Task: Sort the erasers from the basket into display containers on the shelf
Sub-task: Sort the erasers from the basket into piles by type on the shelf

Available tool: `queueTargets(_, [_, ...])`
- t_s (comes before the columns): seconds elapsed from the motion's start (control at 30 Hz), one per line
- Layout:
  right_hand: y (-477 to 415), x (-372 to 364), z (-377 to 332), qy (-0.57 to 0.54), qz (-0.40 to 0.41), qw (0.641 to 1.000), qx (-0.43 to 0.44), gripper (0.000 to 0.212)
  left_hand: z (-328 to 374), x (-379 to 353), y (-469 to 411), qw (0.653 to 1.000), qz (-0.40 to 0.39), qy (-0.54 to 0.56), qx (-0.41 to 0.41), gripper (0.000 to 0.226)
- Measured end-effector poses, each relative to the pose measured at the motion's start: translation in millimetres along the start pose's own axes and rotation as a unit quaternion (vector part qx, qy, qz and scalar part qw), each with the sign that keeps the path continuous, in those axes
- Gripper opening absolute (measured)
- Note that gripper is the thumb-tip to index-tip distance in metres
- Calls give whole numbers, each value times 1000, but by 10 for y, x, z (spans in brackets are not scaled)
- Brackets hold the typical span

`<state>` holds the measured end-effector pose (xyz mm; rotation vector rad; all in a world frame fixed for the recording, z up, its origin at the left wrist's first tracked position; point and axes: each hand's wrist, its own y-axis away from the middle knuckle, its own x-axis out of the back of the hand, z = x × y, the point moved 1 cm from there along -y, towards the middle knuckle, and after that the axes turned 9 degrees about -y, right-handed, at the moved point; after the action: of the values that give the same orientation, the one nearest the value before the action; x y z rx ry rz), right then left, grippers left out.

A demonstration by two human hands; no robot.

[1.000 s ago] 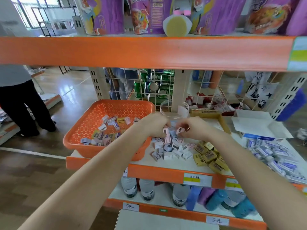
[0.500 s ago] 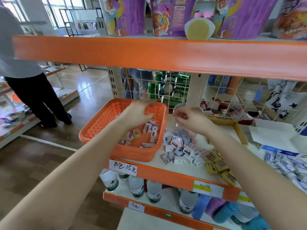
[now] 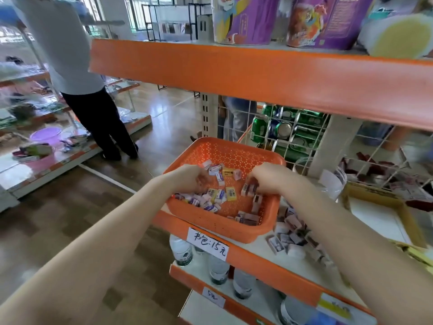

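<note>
Fingers [image 3: 255, 179] of right hand [image 3: 271, 177] pinch erasers [image 3: 246, 190] in basket [image 3: 230, 151]; those of left hand [image 3: 188, 178] hidden.

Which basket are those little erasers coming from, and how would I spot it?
Find the middle shelf with the handwritten price label on its orange front edge. At its left end, right above that label, sits the orange basket, with the left hand and right hand inside it. Unlike the clear cup and cardboard tray to its right, it is perforated plastic holding loose erasers.

Left hand [image 3: 189, 178] buries fingertips among the erasers [image 3: 218, 195], grip unreadable; right forearm [image 3: 339, 231] hides part of the pile [image 3: 290, 233].
</note>
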<state>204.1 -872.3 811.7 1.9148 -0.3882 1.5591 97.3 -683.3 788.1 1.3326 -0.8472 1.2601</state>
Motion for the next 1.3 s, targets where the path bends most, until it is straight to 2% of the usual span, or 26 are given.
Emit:
queueTargets(0.13, [-64,-72,-95,125,-46,991,-29,24,-8,-58,-70,1000,-13,10,-14,24])
queueTargets(0.3, [-129,-106,-87,146,-47,988,-19,26,2,-64,-44,995,-64,70,-42,19])
queueTargets(0.43, [-117,-89,-73,81,-41,996,12,33,-1,-86,-48,993,-77,79,-37,20])
queueTargets(0.67, [-80,-27,-37,-60,17,997,48,31,55,-45,-8,993,-27,112,-33,20])
queueTargets(0.87, [-87,-51,29,-166,114,978,53,16,90,17,49,989,38,135,-48,13])
queueTargets(1.0, [8,-43,56,-265,229,936,42,10,116,117,118,985,60,150,-64,8])
queueTargets(1.1, [216,-55,114,-307,290,905,44,14,229,255,183,984,76,141,-80,6])
queueTargets(1.2, [480,-107,250,-312,335,889,31,19,520,401,232,966,117,206,-109,6])
queueTargets(1.3, [782,-127,444,-338,389,857,2,17,938,461,193,947,145,252,-135,9])
